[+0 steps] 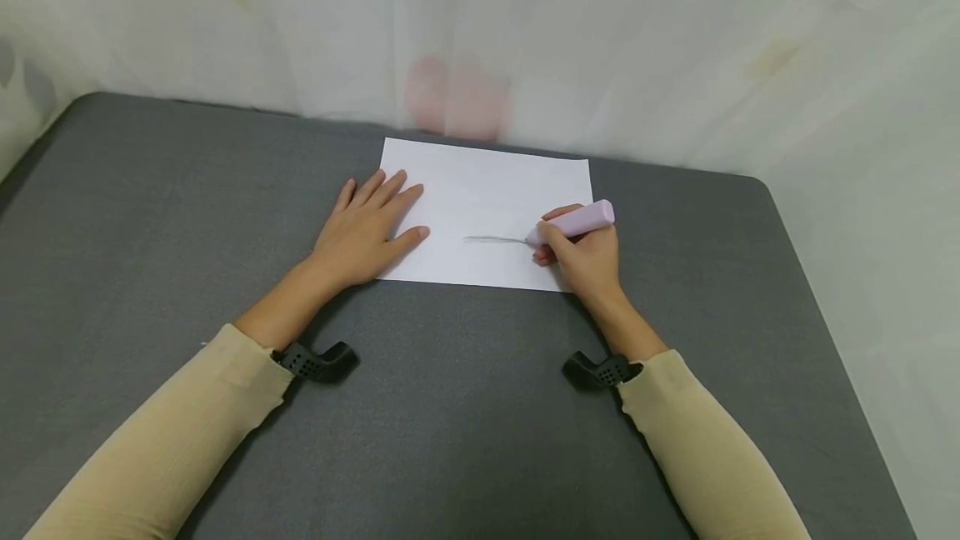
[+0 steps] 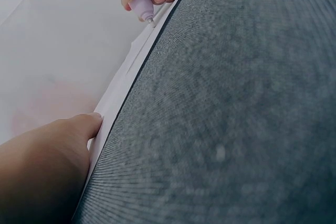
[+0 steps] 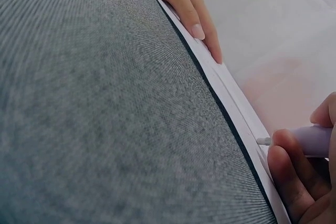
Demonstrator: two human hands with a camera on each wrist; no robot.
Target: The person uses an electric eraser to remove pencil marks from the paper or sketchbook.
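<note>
Left sleeve (image 1: pixel 172 432), beige, entering from the lower left, with a black wrist mount (image 1: pixel 315 361) at the cuff. Left hand (image 1: pixel 367 227) laid flat, palm down, fingers straight and slightly spread, pressing on the left part of the sheet of paper (image 1: pixel 487 182); nothing gripped. Same hand seen from the left wrist view with fingertip (image 2: pixel 92 121) resting at the paper's near edge.

Between the hands: white sheet lying flat on the grey tabletop (image 1: pixel 450 407), long side running left to right, near edge just ahead of both wrists. Thin grey pencil line (image 1: pixel 495 238) drawn across the sheet, running from the space right of the left thumb up to the pen tip.

Right hand (image 1: pixel 588 257) closed around a pink pen (image 1: pixel 577 222), thumb and fingers curled about the barrel, heel of the hand resting at the lower right corner of the sheet. Pen tilted, cap end pointing up and to the right, tip touching the paper at the right end of the line. Right wrist view confirming fingers (image 3: pixel 291 177) wrapped round the barrel, tip on the sheet. Right sleeve (image 1: pixel 712 457), beige, with a second black mount (image 1: pixel 600 371).

Beyond both hands: pale draped cloth (image 1: pixel 675 48) behind the table's far edge.
</note>
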